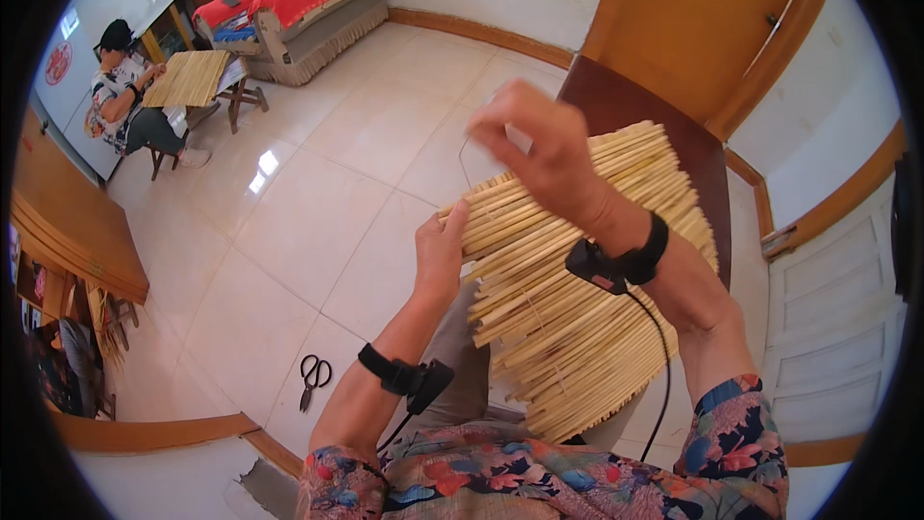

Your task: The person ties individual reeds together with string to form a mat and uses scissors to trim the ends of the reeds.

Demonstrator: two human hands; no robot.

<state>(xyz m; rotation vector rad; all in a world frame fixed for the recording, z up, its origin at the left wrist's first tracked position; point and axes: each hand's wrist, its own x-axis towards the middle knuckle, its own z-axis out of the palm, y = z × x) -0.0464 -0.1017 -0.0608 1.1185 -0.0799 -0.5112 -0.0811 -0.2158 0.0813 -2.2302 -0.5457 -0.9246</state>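
Observation:
A mat of straw-coloured stalks (587, 299), its stalks side by side and crossed by thin stitching lines, lies over my lap and a dark red tabletop (707, 169). My left hand (441, 248) grips the far left corner of the mat, thumb on top. Raised above the far edge, my right hand (539, 149) is closed in a pinch and slightly blurred. A thin pale thread (464, 162) curves from its fingertips down to the mat's edge; whether a needle is there cannot be made out.
Black-handled scissors (313, 380) lie on the tiled floor to the left. Black bands with small devices and cables circle both my wrists. Another person (120, 96) sits far left with a similar mat (188, 79). A red-draped sofa (303, 14) stands at the back, a wooden door (703, 29) at right.

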